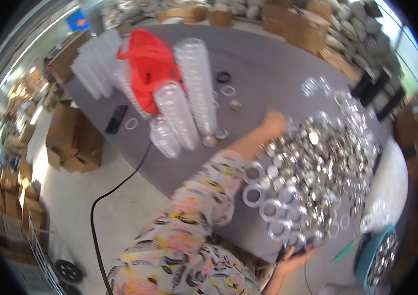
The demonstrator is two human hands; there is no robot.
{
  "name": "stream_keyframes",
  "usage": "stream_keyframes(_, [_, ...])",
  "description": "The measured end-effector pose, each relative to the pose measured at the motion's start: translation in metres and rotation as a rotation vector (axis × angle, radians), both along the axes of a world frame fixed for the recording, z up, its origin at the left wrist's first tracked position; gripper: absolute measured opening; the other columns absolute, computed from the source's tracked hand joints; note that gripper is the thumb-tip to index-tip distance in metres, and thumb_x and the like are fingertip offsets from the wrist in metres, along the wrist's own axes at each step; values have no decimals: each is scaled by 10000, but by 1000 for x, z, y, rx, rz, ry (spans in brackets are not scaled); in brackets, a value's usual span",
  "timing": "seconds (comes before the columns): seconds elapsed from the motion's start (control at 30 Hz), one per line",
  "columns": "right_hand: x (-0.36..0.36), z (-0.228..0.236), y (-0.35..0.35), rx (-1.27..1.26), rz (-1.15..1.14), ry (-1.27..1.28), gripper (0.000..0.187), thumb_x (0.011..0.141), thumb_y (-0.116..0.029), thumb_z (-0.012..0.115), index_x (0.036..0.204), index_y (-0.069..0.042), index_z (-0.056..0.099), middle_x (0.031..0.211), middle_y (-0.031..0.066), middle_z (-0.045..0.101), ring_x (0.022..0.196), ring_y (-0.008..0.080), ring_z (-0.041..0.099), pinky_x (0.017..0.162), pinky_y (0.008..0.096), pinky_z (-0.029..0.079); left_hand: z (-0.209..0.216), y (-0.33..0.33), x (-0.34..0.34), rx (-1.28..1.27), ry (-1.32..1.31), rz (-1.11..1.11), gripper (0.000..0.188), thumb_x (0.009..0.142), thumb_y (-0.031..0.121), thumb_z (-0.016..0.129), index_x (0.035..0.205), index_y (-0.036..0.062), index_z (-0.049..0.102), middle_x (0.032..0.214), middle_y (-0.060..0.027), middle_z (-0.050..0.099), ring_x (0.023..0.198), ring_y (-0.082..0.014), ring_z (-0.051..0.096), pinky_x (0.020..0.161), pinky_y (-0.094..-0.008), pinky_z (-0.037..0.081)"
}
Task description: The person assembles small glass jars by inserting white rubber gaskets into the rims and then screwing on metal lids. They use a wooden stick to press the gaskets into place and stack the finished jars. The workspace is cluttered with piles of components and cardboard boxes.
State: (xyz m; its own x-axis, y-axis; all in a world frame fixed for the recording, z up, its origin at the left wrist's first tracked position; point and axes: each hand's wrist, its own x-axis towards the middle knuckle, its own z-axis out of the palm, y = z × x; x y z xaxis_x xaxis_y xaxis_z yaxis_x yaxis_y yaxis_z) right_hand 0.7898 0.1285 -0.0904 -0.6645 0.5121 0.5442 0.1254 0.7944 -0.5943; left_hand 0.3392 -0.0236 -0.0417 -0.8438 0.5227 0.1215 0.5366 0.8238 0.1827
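Note:
My left hand reaches across the table at the upper left edge of a big heap of shiny silver metal lids. It is smeared by motion and its fingers do not show clearly. Down at the table's near edge, just below the heap, my right hand is turned palm up. Its fingers curl near a small dark thing whose kind I cannot make out. Clear plastic rings lie along the heap's left and lower sides.
Sleeves of clear plastic containers and a red bag lie on the grey table. A black phone sits near its left edge. To the right are a white sack and a blue basin of lids. Cardboard boxes stand left.

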Motion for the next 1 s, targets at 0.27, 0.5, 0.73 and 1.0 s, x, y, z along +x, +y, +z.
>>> stream_keyframes(0.27, [-10,13,0,-24,10,-7,403,789,-242,610,1044,-9,402,1393,341,231,1210,483,361,1008,510,266,59,-119,183,697,81,-322,156,770,100,640,919,56,623,875,-73,594,884,-244,533,846,-383,400])
stream_keyframes(0.5, [-8,17,-3,17,-22,-28,443,802,-304,618,1061,-2,425,1338,356,306,1241,468,324,1015,517,242,20,-198,307,164,-81,-402,356,736,116,662,1088,128,612,944,-43,597,1017,-234,534,1038,-524,263])
stream_keyframes(0.73, [-7,18,-4,15,-30,-18,433,806,-301,617,1060,-6,426,1312,339,354,1238,459,322,1009,513,240,16,-161,269,293,79,-413,366,719,114,679,1075,117,593,1033,-56,562,1063,-267,502,1000,-503,303])
stream_keyframes(1.0, [-9,22,-4,78,-39,-19,394,820,-295,598,1045,-22,424,1315,307,389,1255,440,303,1020,526,188,32,-75,210,305,19,-385,256,700,221,698,913,96,633,986,-72,581,966,-266,515,847,-413,382])
